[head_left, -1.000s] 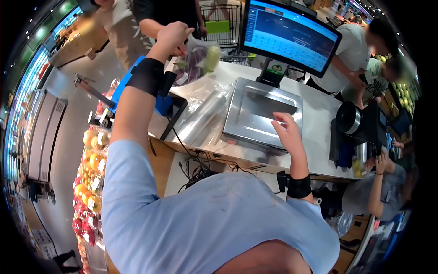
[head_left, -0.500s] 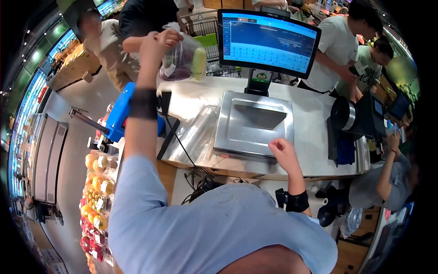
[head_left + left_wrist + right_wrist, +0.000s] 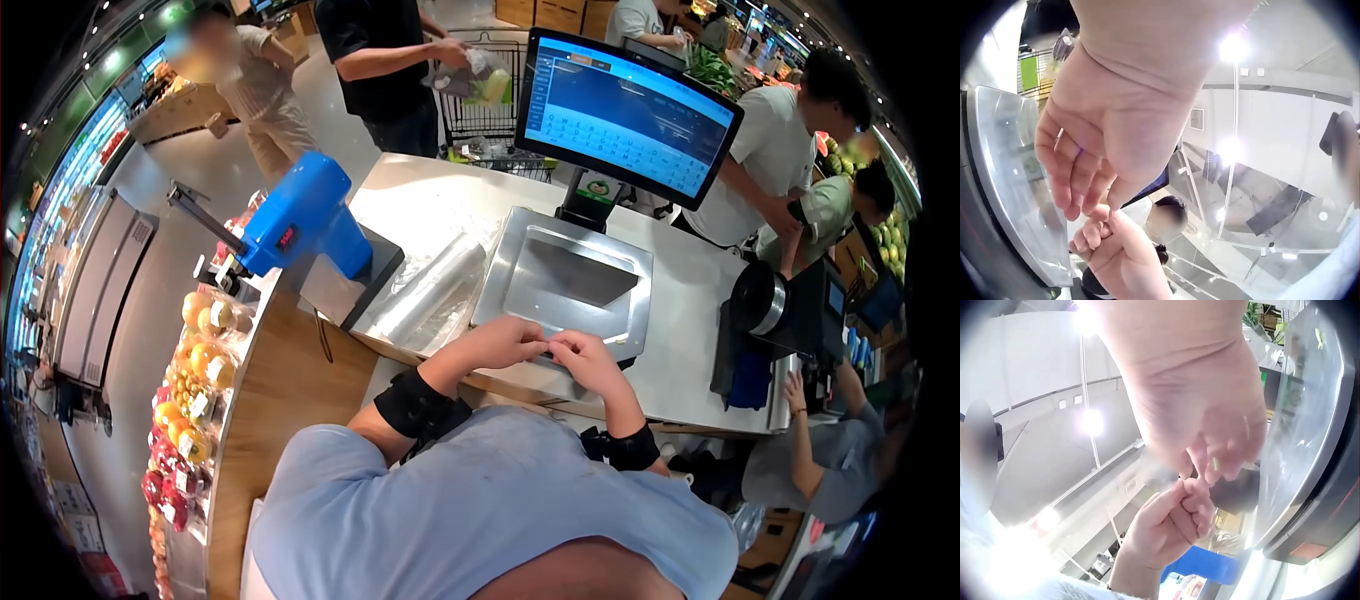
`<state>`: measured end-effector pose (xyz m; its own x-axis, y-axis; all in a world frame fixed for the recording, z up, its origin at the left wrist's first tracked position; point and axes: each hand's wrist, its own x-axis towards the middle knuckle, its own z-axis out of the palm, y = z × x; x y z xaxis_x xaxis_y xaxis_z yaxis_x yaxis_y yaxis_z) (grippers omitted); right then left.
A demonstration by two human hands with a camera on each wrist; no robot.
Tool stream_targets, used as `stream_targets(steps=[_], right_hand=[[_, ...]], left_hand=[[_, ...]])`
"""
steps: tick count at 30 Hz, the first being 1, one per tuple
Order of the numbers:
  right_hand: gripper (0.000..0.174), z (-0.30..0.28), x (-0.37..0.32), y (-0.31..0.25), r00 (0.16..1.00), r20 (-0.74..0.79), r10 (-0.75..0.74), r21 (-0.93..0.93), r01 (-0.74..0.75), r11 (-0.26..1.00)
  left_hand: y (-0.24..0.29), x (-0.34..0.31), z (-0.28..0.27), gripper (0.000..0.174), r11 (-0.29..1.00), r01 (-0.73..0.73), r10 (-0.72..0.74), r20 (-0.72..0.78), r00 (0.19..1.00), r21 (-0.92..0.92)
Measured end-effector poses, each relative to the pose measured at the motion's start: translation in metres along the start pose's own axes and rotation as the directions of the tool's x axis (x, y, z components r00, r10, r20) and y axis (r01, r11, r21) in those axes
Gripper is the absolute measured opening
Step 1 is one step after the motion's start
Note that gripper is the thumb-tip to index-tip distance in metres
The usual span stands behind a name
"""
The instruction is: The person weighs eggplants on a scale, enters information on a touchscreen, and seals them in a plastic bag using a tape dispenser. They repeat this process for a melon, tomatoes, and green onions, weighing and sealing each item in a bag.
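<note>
In the head view my left hand [image 3: 500,342] and right hand [image 3: 590,362] meet at the fingertips over the front edge of the steel scale [image 3: 570,280]. The left wrist view has my left hand [image 3: 1116,119] with loosely bent fingers, its thumb close to the fingertips of my right hand [image 3: 1129,256]. Seen from the right wrist, my right hand [image 3: 1204,406] has its fingers loosely bent down against my left hand [image 3: 1163,528]. No object shows in either hand. A screen [image 3: 630,115] stands behind the scale.
Clear plastic bags [image 3: 425,295] lie left of the scale, near a blue device [image 3: 310,215]. Packed fruit [image 3: 195,400] lines the far left. A black machine [image 3: 800,310] stands right. Across the counter [image 3: 690,270], a person in black [image 3: 385,75] holds a produce bag [image 3: 490,85].
My left hand has left the produce bag and come back to meet my right hand at the scale's front edge. The bag is now farther off, with the person in black.
</note>
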<state>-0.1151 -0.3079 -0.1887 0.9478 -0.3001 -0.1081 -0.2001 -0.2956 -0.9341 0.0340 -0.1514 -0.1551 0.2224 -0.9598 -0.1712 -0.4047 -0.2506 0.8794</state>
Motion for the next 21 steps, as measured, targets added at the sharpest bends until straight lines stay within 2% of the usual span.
stream_targets(steps=[2,8,13,20,21], right_hand=[[0.021,0.001,0.002,-0.002,0.999,0.031,-0.021,-0.007,0.021,1.000],[0.018,-0.002,0.004,0.003,0.997,0.079,-0.024,-0.001,0.024,1.000],[0.015,-0.004,0.003,0.004,0.995,0.099,-0.021,0.053,0.016,0.998],[0.015,-0.006,-0.001,0.001,0.993,0.108,-0.046,0.024,0.043,0.999],[0.014,-0.005,-0.002,-0.002,0.992,0.110,-0.054,0.075,0.046,0.996]], left_hand=[[-0.002,0.001,0.005,0.029,1.000,0.003,-0.002,-0.015,1.000,0.021],[-0.004,0.000,0.016,0.036,0.991,0.064,-0.069,-0.043,0.997,-0.115],[-0.010,0.004,0.024,0.040,0.981,0.121,-0.122,0.002,0.993,-0.150],[-0.007,0.003,0.027,0.044,0.975,0.150,-0.142,0.056,0.988,-0.167],[-0.006,0.002,0.028,0.044,0.963,0.161,-0.151,0.064,0.986,-0.216]])
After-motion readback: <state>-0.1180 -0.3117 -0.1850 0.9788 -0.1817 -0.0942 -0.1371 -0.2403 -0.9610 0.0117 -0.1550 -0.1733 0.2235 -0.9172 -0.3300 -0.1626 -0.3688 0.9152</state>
